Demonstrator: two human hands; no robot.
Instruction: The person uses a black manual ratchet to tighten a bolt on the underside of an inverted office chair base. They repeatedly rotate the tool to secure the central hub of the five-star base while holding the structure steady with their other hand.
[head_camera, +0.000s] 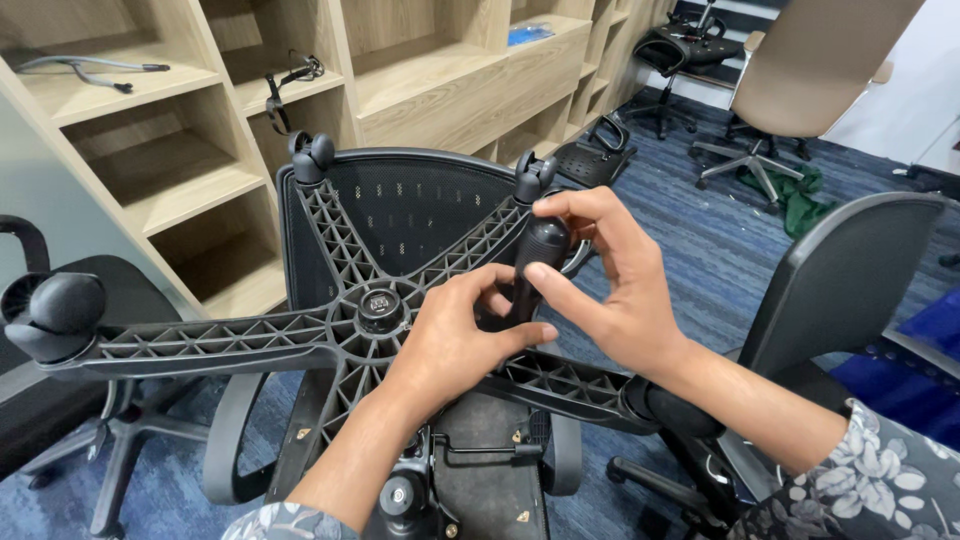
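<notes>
Hands, left (455, 335) and right (610, 285), both closed around black cylinder (535, 265) above star base (330, 335).

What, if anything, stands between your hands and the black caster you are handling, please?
Nothing visible: the left hand and the right hand both already grip the caster, above the star base.

Base centre: the hub (380, 308) is crowded by both hands, left hand (455, 335) and right hand (600, 285), closed around a black cylinder (535, 270).
Spokes: gaps between the star base (250, 335) arms are left open.
Left edge: blocked by wooden shelves (180, 150).
Right edge: narrowed by a grey chair back (850, 270).
</notes>
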